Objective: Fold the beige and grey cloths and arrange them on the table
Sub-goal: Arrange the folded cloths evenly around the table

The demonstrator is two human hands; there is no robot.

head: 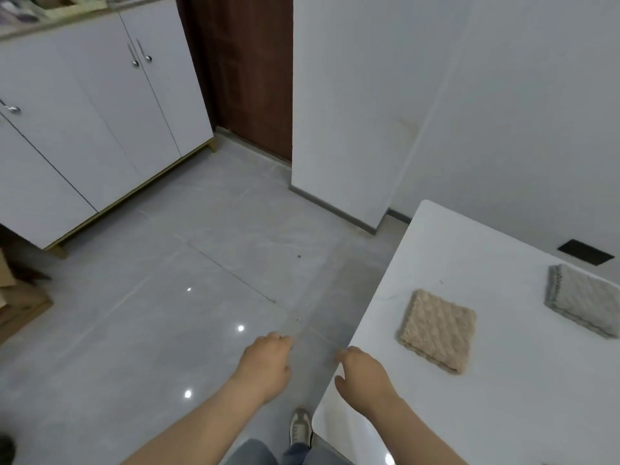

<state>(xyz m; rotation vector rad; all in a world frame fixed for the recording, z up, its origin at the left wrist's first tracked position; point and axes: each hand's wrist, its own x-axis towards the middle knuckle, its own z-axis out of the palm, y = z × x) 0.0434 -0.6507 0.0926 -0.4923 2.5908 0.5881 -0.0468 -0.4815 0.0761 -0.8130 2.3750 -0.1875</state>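
A folded beige cloth (437,330) lies flat on the white table (503,397), near its left edge. A folded grey cloth (585,300) lies further right, partly cut off by the frame's edge. My left hand (266,364) hangs over the floor, left of the table, holding nothing, its fingers loosely curled. My right hand (364,380) is at the table's left edge, holding nothing, fingers loosely apart, a hand's width left of the beige cloth.
A white cabinet (87,129) stands at the left, a dark brown door (248,72) behind it, and a white wall corner (335,129) juts out by the table. A dark rectangular opening (585,251) sits at the table's far side. Cardboard (16,307) lies at far left.
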